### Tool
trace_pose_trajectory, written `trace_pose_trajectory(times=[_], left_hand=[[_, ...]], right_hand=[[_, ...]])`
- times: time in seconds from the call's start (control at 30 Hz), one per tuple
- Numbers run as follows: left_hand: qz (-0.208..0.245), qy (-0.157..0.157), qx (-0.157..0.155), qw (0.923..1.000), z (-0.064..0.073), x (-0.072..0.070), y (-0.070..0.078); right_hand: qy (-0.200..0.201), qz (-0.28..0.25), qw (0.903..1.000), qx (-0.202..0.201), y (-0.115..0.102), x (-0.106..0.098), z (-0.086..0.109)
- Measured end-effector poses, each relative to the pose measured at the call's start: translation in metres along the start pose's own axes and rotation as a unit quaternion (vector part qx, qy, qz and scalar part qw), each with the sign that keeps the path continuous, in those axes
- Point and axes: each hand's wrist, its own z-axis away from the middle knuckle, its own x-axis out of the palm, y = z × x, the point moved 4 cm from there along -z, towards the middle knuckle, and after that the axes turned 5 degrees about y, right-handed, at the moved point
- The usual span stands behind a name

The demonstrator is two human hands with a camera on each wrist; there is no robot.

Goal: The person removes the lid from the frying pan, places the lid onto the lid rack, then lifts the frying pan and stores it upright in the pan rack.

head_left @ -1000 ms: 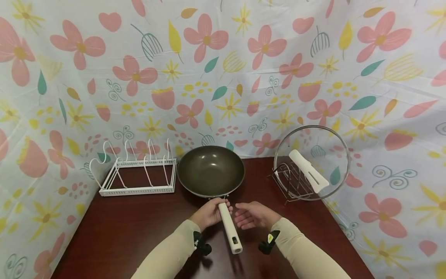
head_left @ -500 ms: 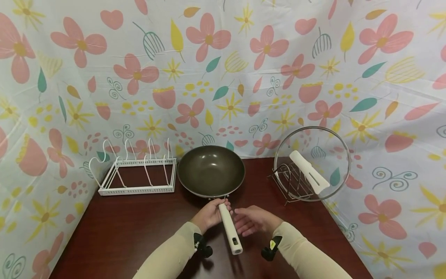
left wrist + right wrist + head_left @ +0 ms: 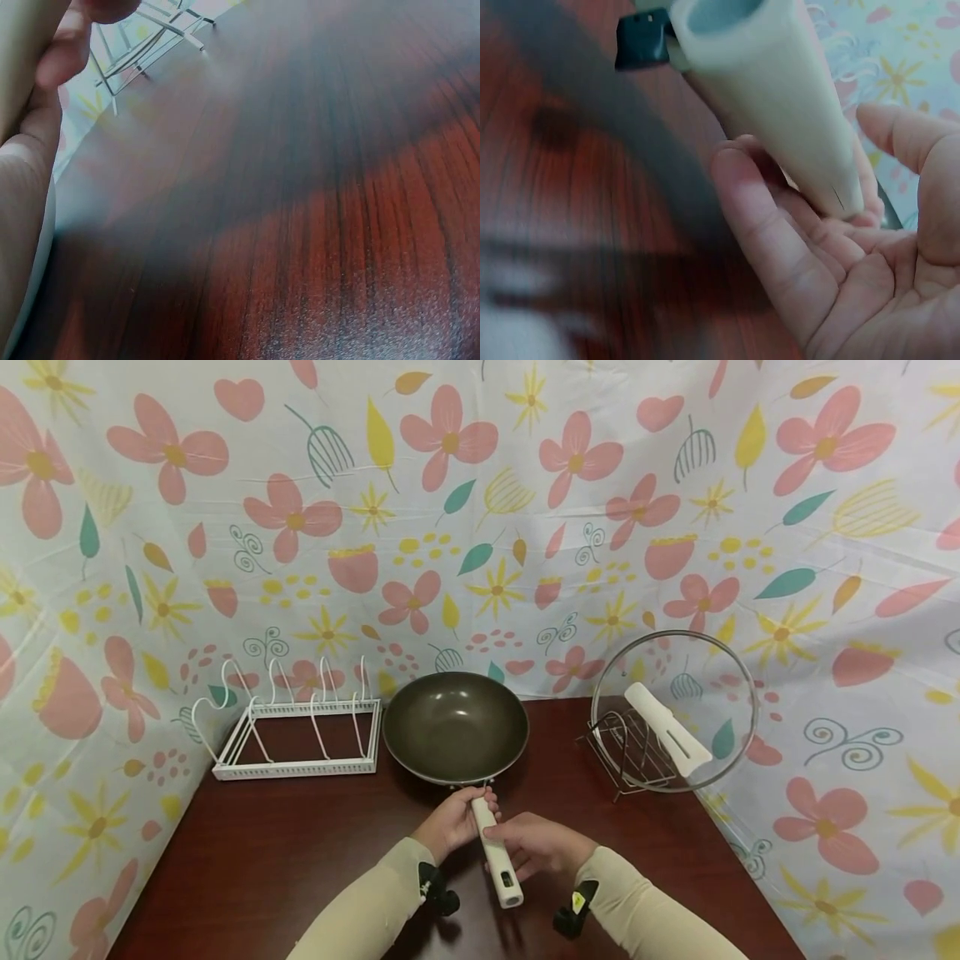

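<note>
A dark wok (image 3: 454, 727) stands on the table in the head view, its long cream handle (image 3: 491, 839) pointing toward me. Close to the wok's rim, my left hand (image 3: 452, 820) grips the handle's upper end. My right hand (image 3: 543, 845) is at the handle's lower half, its thumb across the top and fingers underneath. Seen from the right wrist, the thumb (image 3: 907, 139) stands apart from the handle and the fingers (image 3: 769, 225) lie loosely beneath it. The left wrist view catches only part of the left hand (image 3: 64, 60) on the handle.
A white wire rack (image 3: 296, 769) sits at the left of the dark red table (image 3: 315, 843). A small dark wire rack (image 3: 622, 752) at the right bears an upright glass lid (image 3: 720, 760) with a white handle (image 3: 667, 727). A floral curtain (image 3: 480, 527) hangs behind.
My right hand has moved left onto the handle, its thumb now over it and its fingers below. The left hand and the wok have stayed in place.
</note>
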Motion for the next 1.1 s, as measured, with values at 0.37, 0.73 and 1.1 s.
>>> trace_pose_trajectory(times=[0.37,0.73,1.1], left_hand=[[0.010,0.011,0.012,0.9998,0.002,0.003,-0.002],[0.027,0.014,0.000,0.9995,0.002,0.010,-0.002],[0.073,0.067,0.015,0.9949,-0.006,0.008,-0.006]], right_hand=[[-0.050,-0.151,0.9872,0.014,0.012,0.023,-0.012],[0.032,-0.189,0.9813,0.016,0.008,0.039,-0.013],[0.047,-0.183,0.9816,0.027,0.009,0.039,-0.012]])
